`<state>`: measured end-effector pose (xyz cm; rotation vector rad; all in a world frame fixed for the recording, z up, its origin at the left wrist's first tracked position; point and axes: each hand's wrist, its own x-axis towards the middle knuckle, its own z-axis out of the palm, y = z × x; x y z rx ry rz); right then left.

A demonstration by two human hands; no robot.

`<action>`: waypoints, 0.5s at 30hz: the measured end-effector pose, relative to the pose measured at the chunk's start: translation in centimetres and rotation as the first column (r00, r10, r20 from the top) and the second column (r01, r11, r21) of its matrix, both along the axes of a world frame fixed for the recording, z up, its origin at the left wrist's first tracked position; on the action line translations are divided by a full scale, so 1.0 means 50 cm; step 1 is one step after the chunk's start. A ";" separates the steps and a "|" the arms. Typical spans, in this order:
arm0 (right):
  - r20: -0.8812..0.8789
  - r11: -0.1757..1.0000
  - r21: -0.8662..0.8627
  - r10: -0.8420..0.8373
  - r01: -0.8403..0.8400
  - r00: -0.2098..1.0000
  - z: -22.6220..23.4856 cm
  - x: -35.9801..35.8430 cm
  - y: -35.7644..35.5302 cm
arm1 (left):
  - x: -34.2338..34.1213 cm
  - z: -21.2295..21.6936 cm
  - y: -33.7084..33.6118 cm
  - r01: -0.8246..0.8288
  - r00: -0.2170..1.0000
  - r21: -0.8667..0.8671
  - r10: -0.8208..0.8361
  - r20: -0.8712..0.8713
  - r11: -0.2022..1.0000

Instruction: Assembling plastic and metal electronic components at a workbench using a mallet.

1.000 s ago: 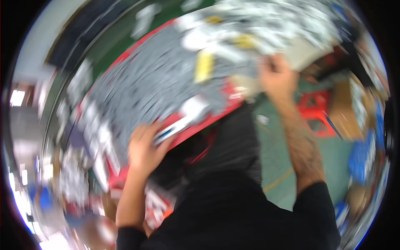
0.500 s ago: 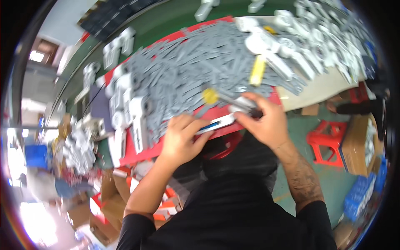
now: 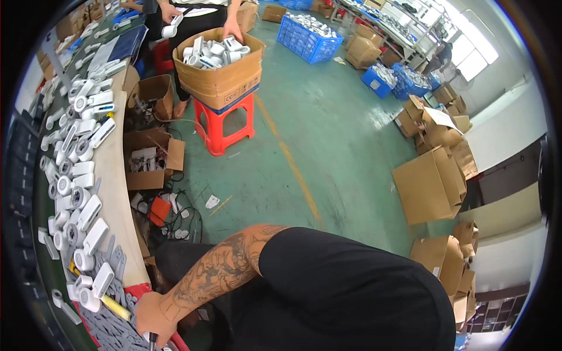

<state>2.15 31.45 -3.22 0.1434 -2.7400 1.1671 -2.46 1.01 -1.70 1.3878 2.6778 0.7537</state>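
My right hand (image 3: 156, 316) is low at the left, by the near end of the workbench. Its fingers are closed round a slim black stick-like thing (image 3: 153, 339), whose kind I cannot make out. Beside the hand lies a pile of grey flat plastic strips (image 3: 108, 322) on a red sheet (image 3: 139, 289). A yellow-handled tool (image 3: 117, 307) rests on the pile, close to my knuckles. White plastic housings with round heads (image 3: 91, 213) are heaped farther along the bench. My left hand is out of the picture.
Another person's hand (image 3: 232, 28) touches a carton (image 3: 219, 82) of white parts on a red stool (image 3: 222, 126); their other hand (image 3: 168, 11) holds a white part. Open cartons (image 3: 153, 158) and cables lie under the bench. Blue crates (image 3: 307, 41) and brown boxes (image 3: 430, 184) stand on the green floor.
The view has swung far to the right. The white piece between my two hands is no longer seen, and my left hand has left the picture.
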 end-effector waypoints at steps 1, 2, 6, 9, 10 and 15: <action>-0.046 0.999 -0.026 -0.044 0.043 0.998 0.000 -0.010 -0.015 | 0.005 0.011 -0.014 -0.179 0.967 -0.081 0.191 0.170 0.980; -0.089 0.995 -0.054 -0.086 0.081 0.992 0.002 -0.019 -0.029 | 0.007 0.024 -0.022 -0.181 0.971 -0.074 0.191 0.147 0.981; -0.145 0.986 -0.032 -0.168 0.165 0.975 -0.023 -0.040 -0.044 | 0.021 0.062 0.028 -0.226 0.970 -0.074 0.232 0.075 0.971; -0.075 0.993 -0.071 -0.103 0.098 0.992 0.019 -0.031 -0.090 | 0.032 0.065 -0.004 -0.193 0.975 -0.033 0.188 -0.115 0.981; -0.048 0.989 -0.131 -0.078 0.071 0.996 0.027 -0.023 -0.098 | 0.033 0.060 -0.029 -0.137 0.972 0.016 0.137 -0.190 0.990; 0.307 0.999 0.002 -0.046 0.048 0.951 0.150 0.057 0.002 | 0.039 0.086 0.046 -0.193 0.979 0.086 0.186 0.077 0.977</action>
